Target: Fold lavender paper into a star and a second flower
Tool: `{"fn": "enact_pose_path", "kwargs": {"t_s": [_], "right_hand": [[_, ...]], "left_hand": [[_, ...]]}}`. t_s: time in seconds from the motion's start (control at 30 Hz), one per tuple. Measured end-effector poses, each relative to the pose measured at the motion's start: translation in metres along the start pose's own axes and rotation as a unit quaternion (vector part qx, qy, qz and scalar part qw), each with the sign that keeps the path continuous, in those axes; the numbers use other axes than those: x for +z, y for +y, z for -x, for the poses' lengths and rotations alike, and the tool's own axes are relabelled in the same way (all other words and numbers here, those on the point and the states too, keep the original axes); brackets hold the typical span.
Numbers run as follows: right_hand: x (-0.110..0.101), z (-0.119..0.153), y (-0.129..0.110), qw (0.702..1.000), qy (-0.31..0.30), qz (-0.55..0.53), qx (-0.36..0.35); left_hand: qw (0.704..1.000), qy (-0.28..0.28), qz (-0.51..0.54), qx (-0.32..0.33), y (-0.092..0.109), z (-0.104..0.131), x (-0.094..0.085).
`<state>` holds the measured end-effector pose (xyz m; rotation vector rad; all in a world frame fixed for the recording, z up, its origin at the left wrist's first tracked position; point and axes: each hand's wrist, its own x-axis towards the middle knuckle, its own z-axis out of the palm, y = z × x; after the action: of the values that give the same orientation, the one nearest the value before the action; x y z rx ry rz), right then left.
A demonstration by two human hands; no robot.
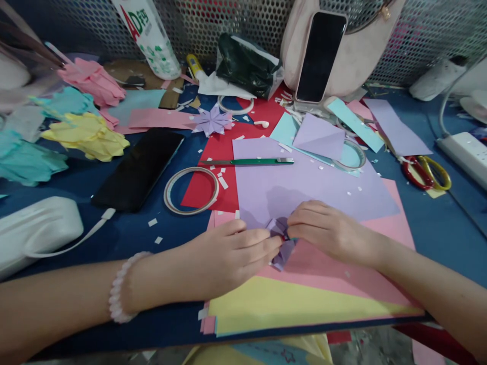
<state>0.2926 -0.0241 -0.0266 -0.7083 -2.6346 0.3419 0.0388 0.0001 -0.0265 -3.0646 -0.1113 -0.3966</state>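
Note:
Between my two hands is a small folded piece of purple paper (282, 259), low over the paper sheets. My left hand (232, 253), with a beaded bracelet at the wrist, has its fingers pressed on the piece from the left. From the right, my right hand (329, 230) pinches the same piece, and its fingertips hide part of it. Beneath lie a large purple sheet (315, 182), a pink sheet (323, 268) and a yellow sheet (289, 304). A green craft knife (262, 161) rests on the purple sheet, beyond the hands.
A roll of tape (168, 191) and a black phone (139, 170) lie left. Scissors (414, 172) and a power strip (466, 152) are at right. Folded paper flowers (85, 136) crowd the left; a purple paper star (211, 121), bottle (152, 43) and upright phone (321, 58) sit farther back.

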Motion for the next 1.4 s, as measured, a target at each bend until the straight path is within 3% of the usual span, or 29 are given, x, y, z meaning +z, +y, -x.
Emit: {"fn": "enact_pose_path", "kwargs": {"t_s": [0.3,0.53,0.63,0.77,0.97,1.4], "right_hand": [[0.0,0.002,0.0,0.999,-0.006,-0.031,0.019],[-0.003,0.002,-0.007,1.0,-0.026,0.0,0.009],[-0.005,0.0,-0.013,0.999,-0.039,0.034,0.011],[-0.007,-0.003,-0.019,0.998,-0.043,0.05,0.012],[-0.005,-0.002,-0.023,0.996,-0.053,0.062,0.019],[-0.004,-0.004,-0.027,0.994,-0.06,0.091,0.021]], "left_hand": [[1.0,0.003,0.017,0.0,-0.001,-0.001,0.002],[0.988,-0.04,0.139,-0.046,-0.011,-0.001,0.006],[0.983,-0.014,0.17,-0.067,-0.011,-0.003,0.0],[0.989,0.048,0.115,-0.079,0.001,-0.004,-0.009],[0.997,0.017,0.02,-0.076,0.016,-0.003,-0.002],[0.997,0.009,0.043,-0.063,0.015,-0.003,-0.001]]}}
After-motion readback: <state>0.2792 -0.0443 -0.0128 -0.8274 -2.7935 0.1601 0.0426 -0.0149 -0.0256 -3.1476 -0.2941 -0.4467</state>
